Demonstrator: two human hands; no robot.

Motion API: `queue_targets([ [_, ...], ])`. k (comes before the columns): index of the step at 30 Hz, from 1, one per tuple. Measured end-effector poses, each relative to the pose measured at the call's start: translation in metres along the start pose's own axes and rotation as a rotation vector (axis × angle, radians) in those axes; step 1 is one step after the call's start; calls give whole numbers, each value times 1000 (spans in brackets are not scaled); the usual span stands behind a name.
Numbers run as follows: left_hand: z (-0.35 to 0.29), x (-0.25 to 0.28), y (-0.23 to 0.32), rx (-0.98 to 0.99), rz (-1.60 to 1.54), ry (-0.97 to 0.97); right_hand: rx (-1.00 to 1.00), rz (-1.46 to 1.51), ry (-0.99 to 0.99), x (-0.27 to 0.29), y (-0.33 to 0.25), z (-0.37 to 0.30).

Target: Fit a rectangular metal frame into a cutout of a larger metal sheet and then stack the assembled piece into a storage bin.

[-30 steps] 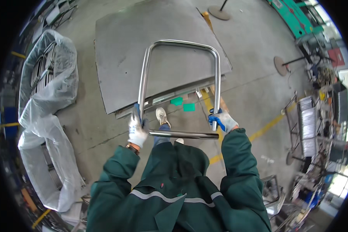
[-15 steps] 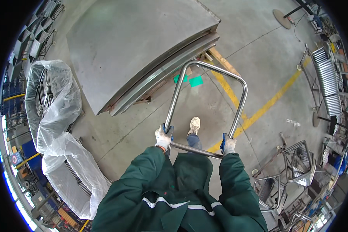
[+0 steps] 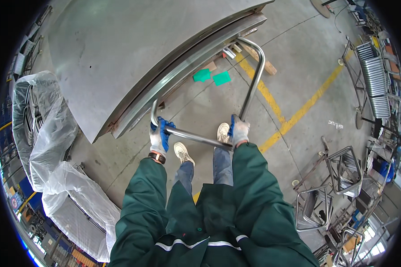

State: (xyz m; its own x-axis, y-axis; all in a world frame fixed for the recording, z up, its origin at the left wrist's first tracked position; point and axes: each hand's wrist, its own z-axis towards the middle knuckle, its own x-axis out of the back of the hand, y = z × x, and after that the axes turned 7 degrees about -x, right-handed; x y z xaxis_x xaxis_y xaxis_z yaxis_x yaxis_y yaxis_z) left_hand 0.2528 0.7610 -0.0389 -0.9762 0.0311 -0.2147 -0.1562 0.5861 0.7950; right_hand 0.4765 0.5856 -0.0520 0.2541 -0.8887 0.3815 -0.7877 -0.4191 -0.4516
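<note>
A bent frame of shiny metal tube (image 3: pixel 196 137) is held in front of me by both hands. My left hand (image 3: pixel 161 135), in a white glove with blue palm, is closed round its near left corner. My right hand (image 3: pixel 239 131), gloved alike, is closed round the right side tube, just above the near right corner. The far part of the frame goes under the edge of a large metal-topped table (image 3: pixel 107 58), which hides it. The frame's left side tube also disappears there.
Two green pieces (image 3: pixel 222 78) lie on the floor near a wooden beam (image 3: pixel 265 62). Plastic-wrapped tube frames (image 3: pixel 44 120) stand at left. More bent tube frames (image 3: pixel 345 171) stand at lower right, and a rack of stacked tubes (image 3: pixel 373 80) is beyond. Yellow lines (image 3: pixel 298 115) mark the floor.
I have stepped nearer the table. The tube frame has moved forward and left, so its far part has gone under the table edge. Both hands still hold it.
</note>
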Motion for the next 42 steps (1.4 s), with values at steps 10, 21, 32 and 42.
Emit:
queue_targets([
  [10, 35, 15, 13, -59, -71, -21, -62, -49, 21, -53, -32, -12],
  [21, 34, 5, 8, 18, -26, 95, 98, -291, 259, -58, -39, -21],
  [32, 30, 0, 16, 98, 34, 229, 167, -180, 221, -64, 9, 22],
  [42, 49, 21, 13, 109, -56, 143, 101, -386, 153, -60, -48, -26],
])
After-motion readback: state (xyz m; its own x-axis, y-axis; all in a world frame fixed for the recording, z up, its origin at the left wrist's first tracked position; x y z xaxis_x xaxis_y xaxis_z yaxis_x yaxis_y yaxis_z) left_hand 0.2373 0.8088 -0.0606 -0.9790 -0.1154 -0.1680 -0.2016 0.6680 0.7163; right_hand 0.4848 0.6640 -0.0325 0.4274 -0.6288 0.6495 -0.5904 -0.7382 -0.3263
